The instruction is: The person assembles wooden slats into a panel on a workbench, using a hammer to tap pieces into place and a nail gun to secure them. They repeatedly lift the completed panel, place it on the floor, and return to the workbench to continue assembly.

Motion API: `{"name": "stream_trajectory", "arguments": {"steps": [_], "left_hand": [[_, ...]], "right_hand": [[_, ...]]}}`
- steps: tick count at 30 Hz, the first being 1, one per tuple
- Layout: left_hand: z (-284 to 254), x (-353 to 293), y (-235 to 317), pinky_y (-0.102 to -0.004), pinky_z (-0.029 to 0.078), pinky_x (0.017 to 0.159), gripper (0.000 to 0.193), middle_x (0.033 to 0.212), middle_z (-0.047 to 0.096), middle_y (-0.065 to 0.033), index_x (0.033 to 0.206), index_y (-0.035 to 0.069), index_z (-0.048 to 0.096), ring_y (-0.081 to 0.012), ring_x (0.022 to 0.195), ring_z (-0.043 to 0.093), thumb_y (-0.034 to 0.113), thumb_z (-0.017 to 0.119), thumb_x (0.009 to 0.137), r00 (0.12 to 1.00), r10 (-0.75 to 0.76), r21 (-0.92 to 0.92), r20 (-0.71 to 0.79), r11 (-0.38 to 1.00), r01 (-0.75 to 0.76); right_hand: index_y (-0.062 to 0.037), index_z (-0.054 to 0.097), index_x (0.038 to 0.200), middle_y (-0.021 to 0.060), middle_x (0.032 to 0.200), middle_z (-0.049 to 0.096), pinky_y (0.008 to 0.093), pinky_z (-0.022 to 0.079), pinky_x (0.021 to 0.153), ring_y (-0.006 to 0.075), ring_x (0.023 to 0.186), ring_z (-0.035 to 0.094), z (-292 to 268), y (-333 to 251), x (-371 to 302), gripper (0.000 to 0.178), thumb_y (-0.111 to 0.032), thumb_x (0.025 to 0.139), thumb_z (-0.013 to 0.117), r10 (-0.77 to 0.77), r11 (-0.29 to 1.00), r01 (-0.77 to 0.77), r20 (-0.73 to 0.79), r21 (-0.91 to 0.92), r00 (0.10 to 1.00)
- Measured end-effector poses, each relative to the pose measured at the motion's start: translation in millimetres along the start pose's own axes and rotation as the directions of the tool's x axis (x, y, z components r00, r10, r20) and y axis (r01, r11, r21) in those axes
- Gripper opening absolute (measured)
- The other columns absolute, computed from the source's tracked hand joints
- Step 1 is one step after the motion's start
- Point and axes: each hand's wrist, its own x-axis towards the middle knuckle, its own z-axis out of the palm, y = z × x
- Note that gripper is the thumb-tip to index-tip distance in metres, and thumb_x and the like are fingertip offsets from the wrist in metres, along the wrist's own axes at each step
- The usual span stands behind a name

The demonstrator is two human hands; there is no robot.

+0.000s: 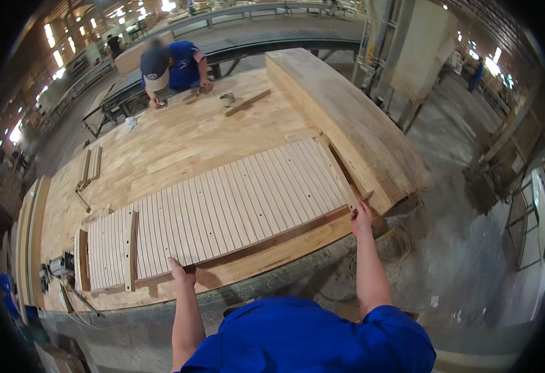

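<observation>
A long slatted wooden panel (235, 205), pale with narrow grooves and small dark holes, lies at a slant across the wooden worktable (179, 137). My left hand (182, 272) is closed on the panel's near edge, thumb on top and fingers hidden beneath. At the panel's right end, my right hand (361, 219) pinches the near corner by the end rail (336, 168); whether a small piece is also between its fingers is unclear. The near edge stands slightly off the tabletop, with a dark gap under it. A crosswise wooden batten (130, 248) lies over the panel's left part.
A thick wooden beam (347, 118) borders the table's right side. A power tool (61, 266) rests at the left end, near loose wooden strips (91, 163). Across the table, a co-worker (182, 65) in blue leans over, beside a small cup (226, 98) and a wood strip (247, 103).
</observation>
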Motion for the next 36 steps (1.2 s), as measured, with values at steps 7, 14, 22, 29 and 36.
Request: {"name": "stream_trajectory", "arguments": {"steps": [7,14,22,29,36], "left_hand": [[-5,-4,6,-0.0414,0.046,0.076,0.059,0.115,0.053,-0.0092,0.128,0.016,0.041,-0.0271,0.096,0.054,0.058,0.04,0.087,0.999,0.015,0.079,-0.034,0.997,-0.012],[-2,-3,3,-0.0448,0.044,0.083,0.061,0.121,0.049,-0.0104,0.13,0.016,0.039,-0.0296,0.102,0.05,0.059,0.041,0.086,0.999,-0.029,0.07,-0.04,0.997,0.031],[7,-7,-1,-0.0475,0.037,0.098,0.058,0.138,0.032,-0.0109,0.139,0.016,0.025,-0.0324,0.121,0.037,0.051,0.031,0.093,0.999,0.036,-0.027,-0.001,0.999,-0.036],[9,-10,-1,-0.0463,0.038,0.097,0.059,0.14,0.03,-0.0102,0.139,0.016,0.024,-0.0318,0.122,0.036,0.052,0.03,0.092,0.999,0.035,0.0,0.016,0.999,-0.035],[14,-6,-1,-0.0466,0.042,0.094,0.058,0.137,0.034,-0.0097,0.138,0.015,0.026,-0.0318,0.119,0.041,0.051,0.032,0.092,1.0,0.019,0.02,0.003,1.0,-0.019]], "right_hand": [[-0.0026,0.05,0.09,0.0007,0.068,0.048,0.0251,0.037,0.044,0.0086,0.05,0.044,14,-6,18,0.02,-0.018,0.085,0.061,0.058,0.996,-0.045,-0.188,0.076,0.98],[-0.0009,0.04,0.094,0.0072,0.077,0.052,0.0264,0.052,0.057,0.0129,0.063,0.054,11,-2,49,0.038,-0.01,0.075,0.071,-0.019,0.983,0.091,-0.408,0.157,0.913],[-0.0016,0.046,0.099,0.0047,0.082,0.052,0.0284,0.048,0.061,0.0124,0.064,0.05,12,-4,48,0.036,-0.011,0.076,0.072,0.021,0.997,0.012,-0.398,0.08,0.917],[-0.0051,0.049,0.097,0.0022,0.079,0.05,0.0271,0.043,0.059,0.0116,0.063,0.046,17,0,49,0.031,-0.013,0.077,0.071,0.043,0.996,-0.005,-0.418,0.091,0.907],[-0.0063,0.05,0.097,0.0006,0.076,0.05,0.0277,0.039,0.049,0.0108,0.06,0.047,14,9,54,0.029,-0.012,0.078,0.07,0.005,0.993,0.041,-0.38,0.113,0.925]]}}
